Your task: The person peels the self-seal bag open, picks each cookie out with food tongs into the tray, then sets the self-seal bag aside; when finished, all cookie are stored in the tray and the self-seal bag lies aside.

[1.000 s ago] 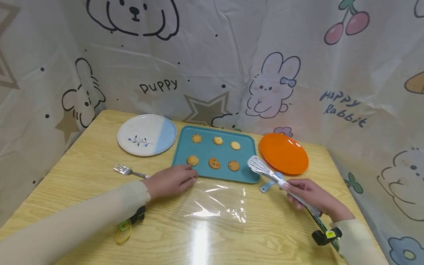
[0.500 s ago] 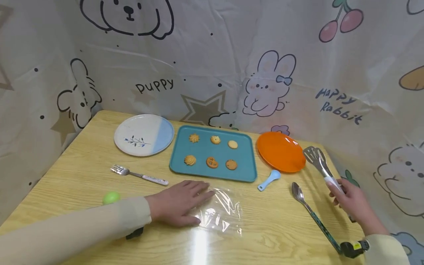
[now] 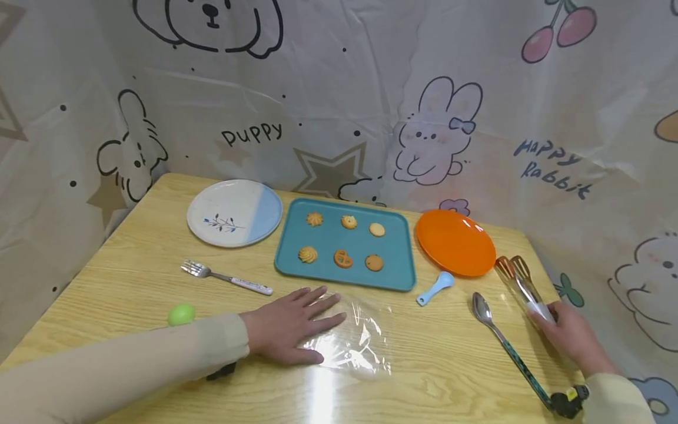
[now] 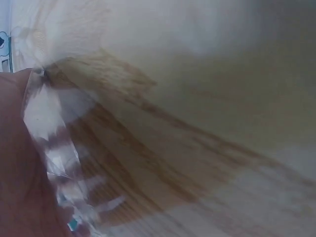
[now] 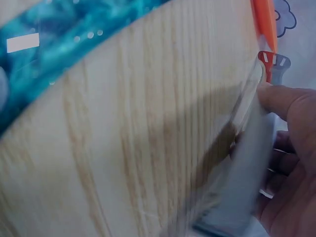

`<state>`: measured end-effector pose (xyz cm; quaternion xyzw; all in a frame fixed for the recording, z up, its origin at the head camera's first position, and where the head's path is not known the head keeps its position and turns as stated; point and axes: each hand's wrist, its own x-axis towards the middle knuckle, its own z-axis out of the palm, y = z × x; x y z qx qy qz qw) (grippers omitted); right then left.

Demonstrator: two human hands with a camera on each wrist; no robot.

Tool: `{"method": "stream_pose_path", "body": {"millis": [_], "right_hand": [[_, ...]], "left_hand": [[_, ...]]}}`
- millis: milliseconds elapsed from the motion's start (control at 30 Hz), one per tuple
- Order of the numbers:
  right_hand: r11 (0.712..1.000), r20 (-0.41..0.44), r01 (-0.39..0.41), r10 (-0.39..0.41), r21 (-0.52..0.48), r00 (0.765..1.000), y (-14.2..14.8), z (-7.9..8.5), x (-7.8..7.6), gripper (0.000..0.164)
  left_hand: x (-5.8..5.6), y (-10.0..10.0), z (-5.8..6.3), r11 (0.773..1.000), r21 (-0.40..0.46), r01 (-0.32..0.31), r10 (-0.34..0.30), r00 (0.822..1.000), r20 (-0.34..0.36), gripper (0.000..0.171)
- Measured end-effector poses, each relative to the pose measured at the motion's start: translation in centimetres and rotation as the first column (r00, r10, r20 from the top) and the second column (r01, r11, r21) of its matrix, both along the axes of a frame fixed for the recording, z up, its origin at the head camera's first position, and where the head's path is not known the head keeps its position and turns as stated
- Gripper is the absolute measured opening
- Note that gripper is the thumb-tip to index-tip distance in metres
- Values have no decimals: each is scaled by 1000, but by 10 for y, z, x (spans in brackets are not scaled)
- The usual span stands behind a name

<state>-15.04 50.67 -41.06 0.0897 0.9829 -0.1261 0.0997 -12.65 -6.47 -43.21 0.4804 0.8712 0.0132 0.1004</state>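
Observation:
My left hand [image 3: 291,327] lies with its fingers spread straight over the left part of a clear plastic bag [image 3: 360,341] on the table. The bag's crinkled edge [image 4: 54,143] shows beside the hand in the left wrist view. At the table's right side my right hand [image 3: 572,335] grips metal serving tongs [image 3: 529,294] by the handle, thumb on one side and fingers curled on the other. Their slotted heads point away, close to the orange plate [image 3: 455,242]. In the right wrist view the tongs' handle [image 5: 237,182] runs down past the fingers.
Several biscuits lie on a teal tray [image 3: 344,280] at the back. Left of it are a white and blue plate [image 3: 228,206] and a fork [image 3: 228,278]. A small blue scoop [image 3: 435,288] and a long green-handled spoon [image 3: 511,350] lie right of the bag.
My right hand has carried the tongs rightward from beside the tray and lowered them near the table's right edge. My left hand has moved right onto the plastic bag and spread its fingers.

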Motion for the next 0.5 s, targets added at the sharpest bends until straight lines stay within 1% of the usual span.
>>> {"method": "stream_pose_path", "body": {"millis": [100,233,267,333,400,433,500], "right_hand": [[1000,37,-1,1,10,999,0,1,1,73],[1000,82,4,-6,15,997,-2,3,2,76],[1000,83,5,-6,17,997,-2,4,2,76],[1000,77,11,-13,29,997,-4,6,2,81],[999,7,7,-7,49,1000,-8,7,3,82],[998,-48,-4,7,65,999,-12,9,3,82],[993,-163,-24,42,111,986,-25,14,2,81]], "left_hand": [[1,2,2,1000,-3,-3,3,1000,-8,70],[4,4,4,1000,-16,-17,17,1000,-18,70],[4,5,4,1000,-19,-20,20,1000,-21,70],[4,6,3,1000,-19,-24,23,999,-23,70],[2,5,3,1000,-6,-25,25,1000,-17,70],[2,5,3,1000,5,-27,27,1000,-14,68],[-1,5,4,999,21,-38,38,999,-9,65]]}}
